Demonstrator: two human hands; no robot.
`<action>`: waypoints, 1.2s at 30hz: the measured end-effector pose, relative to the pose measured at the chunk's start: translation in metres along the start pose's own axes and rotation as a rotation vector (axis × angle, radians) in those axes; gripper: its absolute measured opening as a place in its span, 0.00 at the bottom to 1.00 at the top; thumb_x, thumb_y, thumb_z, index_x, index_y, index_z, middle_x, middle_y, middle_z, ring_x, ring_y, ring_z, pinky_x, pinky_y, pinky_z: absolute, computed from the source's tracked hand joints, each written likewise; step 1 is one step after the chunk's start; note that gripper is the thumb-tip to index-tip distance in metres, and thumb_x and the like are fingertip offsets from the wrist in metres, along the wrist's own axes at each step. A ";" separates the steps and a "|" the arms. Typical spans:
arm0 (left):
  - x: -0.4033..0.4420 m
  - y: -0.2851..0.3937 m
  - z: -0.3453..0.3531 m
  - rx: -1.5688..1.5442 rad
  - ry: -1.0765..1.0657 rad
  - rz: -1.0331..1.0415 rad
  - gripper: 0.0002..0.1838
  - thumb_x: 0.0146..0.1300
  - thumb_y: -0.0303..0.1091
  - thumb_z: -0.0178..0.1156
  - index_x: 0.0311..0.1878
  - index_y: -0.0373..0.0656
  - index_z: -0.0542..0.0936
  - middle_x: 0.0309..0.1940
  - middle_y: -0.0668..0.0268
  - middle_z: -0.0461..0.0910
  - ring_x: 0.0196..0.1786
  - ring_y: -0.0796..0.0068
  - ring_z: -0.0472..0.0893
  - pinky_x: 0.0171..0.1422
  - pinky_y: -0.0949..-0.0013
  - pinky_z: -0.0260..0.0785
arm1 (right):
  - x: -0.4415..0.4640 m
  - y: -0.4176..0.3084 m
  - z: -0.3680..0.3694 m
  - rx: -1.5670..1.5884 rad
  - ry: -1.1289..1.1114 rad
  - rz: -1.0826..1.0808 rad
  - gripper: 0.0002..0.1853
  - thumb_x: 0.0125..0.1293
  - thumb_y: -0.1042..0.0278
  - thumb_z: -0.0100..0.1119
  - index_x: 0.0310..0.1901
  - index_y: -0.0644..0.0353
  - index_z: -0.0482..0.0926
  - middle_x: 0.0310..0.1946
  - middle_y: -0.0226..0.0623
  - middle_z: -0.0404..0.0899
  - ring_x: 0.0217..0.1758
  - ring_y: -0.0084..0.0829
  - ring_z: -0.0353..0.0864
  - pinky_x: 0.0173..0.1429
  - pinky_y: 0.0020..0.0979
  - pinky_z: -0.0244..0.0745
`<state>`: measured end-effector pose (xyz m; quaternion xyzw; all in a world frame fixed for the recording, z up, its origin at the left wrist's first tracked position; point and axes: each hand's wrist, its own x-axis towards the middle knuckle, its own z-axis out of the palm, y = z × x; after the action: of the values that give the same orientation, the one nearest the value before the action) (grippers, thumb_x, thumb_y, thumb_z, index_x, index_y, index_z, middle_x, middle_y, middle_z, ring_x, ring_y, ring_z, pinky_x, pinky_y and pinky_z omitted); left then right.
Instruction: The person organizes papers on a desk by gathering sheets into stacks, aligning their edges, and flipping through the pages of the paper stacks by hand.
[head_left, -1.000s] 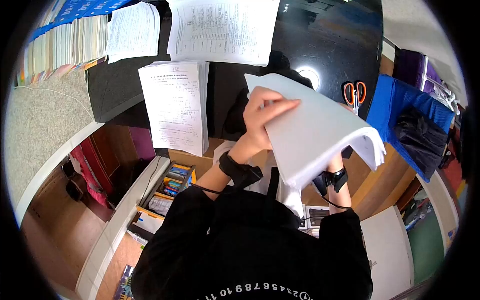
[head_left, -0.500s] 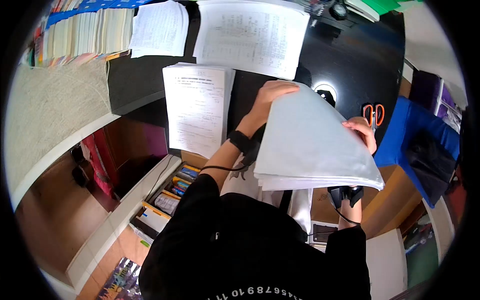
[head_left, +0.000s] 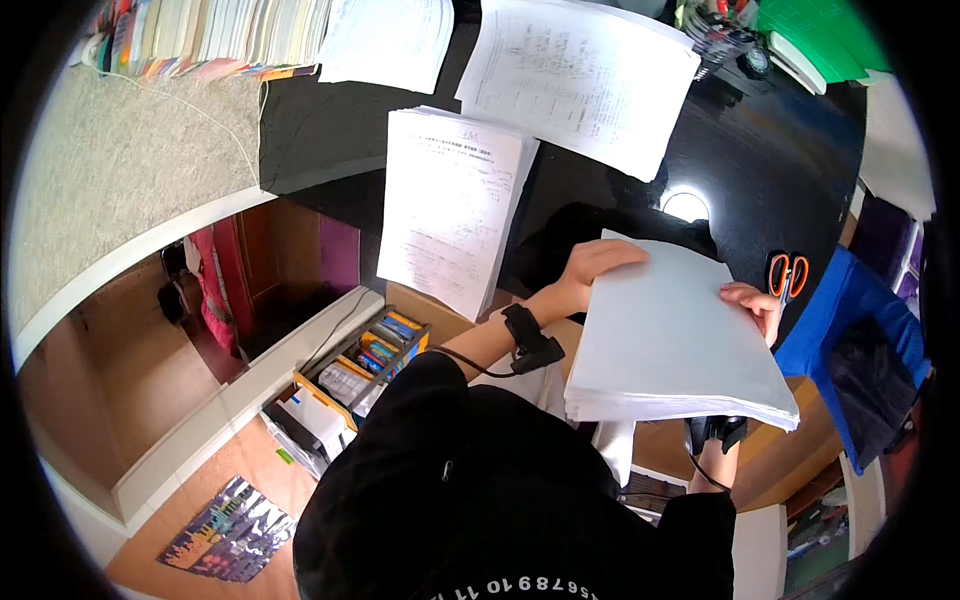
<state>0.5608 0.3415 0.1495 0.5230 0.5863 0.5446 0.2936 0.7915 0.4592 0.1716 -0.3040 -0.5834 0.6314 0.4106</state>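
Note:
A thick stack of paper (head_left: pixel 680 335) with a blank top sheet is held between both hands over the near edge of the black desk. My left hand (head_left: pixel 597 272) grips its upper left edge, fingers lying over the top. On the right side my right hand (head_left: pixel 757 308) clasps the stack, fingertips on top and the rest hidden beneath or behind it. The lower edge shows many layered sheets, slightly uneven. Left of my left hand, a pile of printed sheets (head_left: pixel 450 205) lies on the desk. Farther back is another pile of printed papers (head_left: pixel 580 80).
Orange-handled scissors (head_left: pixel 787 277) lie right of the stack. A row of books (head_left: pixel 225 30) and more papers (head_left: pixel 388 40) stand at the back left. A blue chair (head_left: pixel 825 340) with a black bag is at the right. Below left sits an open drawer box (head_left: pixel 365 365).
Both hands have brought the stack lower and nearer my body, and its sheets look more squared. The view has shifted, so the desk items appear farther right.

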 end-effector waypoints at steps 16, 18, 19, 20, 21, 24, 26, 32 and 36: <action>0.002 0.002 0.015 -0.165 0.218 -0.036 0.09 0.49 0.33 0.64 0.31 0.38 0.79 0.31 0.60 0.83 0.33 0.64 0.84 0.39 0.70 0.74 | 0.002 0.007 0.009 -0.231 -0.034 0.037 0.16 0.62 0.65 0.60 0.39 0.72 0.71 0.35 0.52 0.79 0.40 0.37 0.81 0.47 0.36 0.75; -0.007 -0.019 0.018 -0.118 0.215 -0.032 0.08 0.50 0.33 0.64 0.31 0.38 0.79 0.30 0.60 0.83 0.32 0.64 0.84 0.37 0.70 0.74 | -0.003 0.024 -0.002 -0.180 -0.070 0.116 0.16 0.62 0.65 0.58 0.40 0.73 0.71 0.37 0.53 0.79 0.41 0.35 0.81 0.49 0.31 0.75; -0.006 -0.027 0.018 -0.121 0.203 0.012 0.08 0.50 0.33 0.64 0.30 0.38 0.79 0.30 0.60 0.83 0.32 0.64 0.83 0.37 0.70 0.74 | -0.002 0.026 -0.002 -0.208 -0.070 0.105 0.16 0.62 0.65 0.58 0.40 0.73 0.71 0.37 0.53 0.80 0.41 0.35 0.81 0.49 0.31 0.75; -0.006 -0.036 0.018 -0.131 0.192 0.044 0.09 0.49 0.33 0.64 0.30 0.39 0.79 0.29 0.60 0.83 0.31 0.64 0.83 0.37 0.70 0.74 | -0.004 0.026 -0.002 -0.241 -0.072 0.106 0.16 0.62 0.65 0.58 0.41 0.73 0.71 0.37 0.53 0.80 0.42 0.35 0.81 0.50 0.31 0.75; -0.007 -0.040 0.019 -0.144 0.184 0.073 0.09 0.49 0.33 0.65 0.30 0.39 0.79 0.29 0.60 0.83 0.31 0.64 0.83 0.36 0.70 0.75 | -0.005 0.024 -0.001 -0.277 -0.076 0.112 0.16 0.62 0.65 0.58 0.41 0.73 0.71 0.37 0.53 0.80 0.42 0.35 0.81 0.50 0.31 0.74; -0.005 -0.051 0.021 -0.111 0.157 0.009 0.10 0.48 0.35 0.66 0.29 0.39 0.80 0.28 0.60 0.83 0.29 0.64 0.83 0.35 0.69 0.75 | -0.010 0.040 -0.006 -0.152 -0.070 0.119 0.18 0.63 0.63 0.58 0.43 0.72 0.70 0.41 0.54 0.79 0.45 0.36 0.81 0.51 0.31 0.74; -0.005 -0.059 0.021 -0.083 0.138 -0.017 0.11 0.47 0.34 0.67 0.31 0.38 0.80 0.27 0.59 0.83 0.28 0.63 0.83 0.33 0.70 0.75 | -0.016 0.053 -0.008 -0.028 -0.037 0.176 0.17 0.63 0.65 0.58 0.43 0.73 0.73 0.43 0.53 0.80 0.47 0.35 0.81 0.52 0.29 0.75; -0.022 -0.047 0.020 0.098 0.183 -0.095 0.14 0.51 0.31 0.67 0.39 0.35 0.78 0.25 0.55 0.81 0.24 0.60 0.83 0.27 0.67 0.74 | -0.019 0.035 0.004 -0.404 0.225 0.362 0.13 0.58 0.73 0.63 0.42 0.73 0.80 0.39 0.41 0.83 0.42 0.27 0.81 0.49 0.27 0.74; -0.032 -0.015 0.008 0.035 0.105 -0.410 0.13 0.63 0.33 0.59 0.47 0.34 0.77 0.27 0.48 0.79 0.29 0.51 0.81 0.31 0.62 0.73 | -0.002 -0.007 0.049 -0.351 0.363 0.493 0.13 0.56 0.72 0.67 0.40 0.72 0.81 0.36 0.36 0.82 0.37 0.22 0.79 0.44 0.24 0.73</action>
<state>0.5731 0.3166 0.1265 0.3685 0.7042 0.4898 0.3583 0.7510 0.4334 0.1853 -0.6092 -0.5094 0.5372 0.2842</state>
